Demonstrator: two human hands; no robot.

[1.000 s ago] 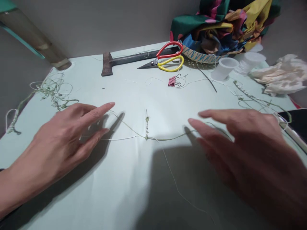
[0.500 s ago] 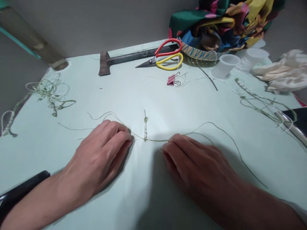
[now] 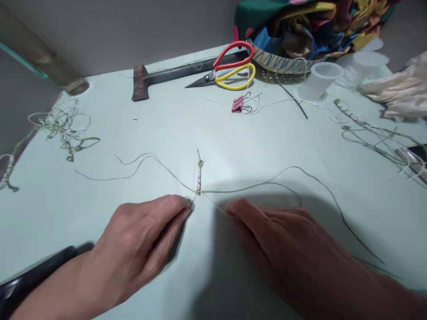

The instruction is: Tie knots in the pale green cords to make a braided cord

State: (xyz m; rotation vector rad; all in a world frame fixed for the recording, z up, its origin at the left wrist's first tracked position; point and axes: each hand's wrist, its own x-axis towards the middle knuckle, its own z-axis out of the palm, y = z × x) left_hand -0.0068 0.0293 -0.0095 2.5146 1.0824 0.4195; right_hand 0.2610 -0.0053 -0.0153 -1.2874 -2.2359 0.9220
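A short knotted braid of green and white cord lies upright in the middle of the pale table. Green cords spread from its lower end to both sides, loose on the surface. My left hand, below and left of the braid, pinches a thin white thread near the knot. My right hand is closed on another thin white thread that runs from the same knot down to its fingertips.
A hammer, red-and-yellow scissors and a pink binder clip lie at the back. Behind right are a basket and white spools. Tangled cord lies left; a dark object is beside my left forearm.
Both hands have moved down, off the green cords, which now lie loose. Each hand pulls a white thread toward the near side. The view has shifted slightly.
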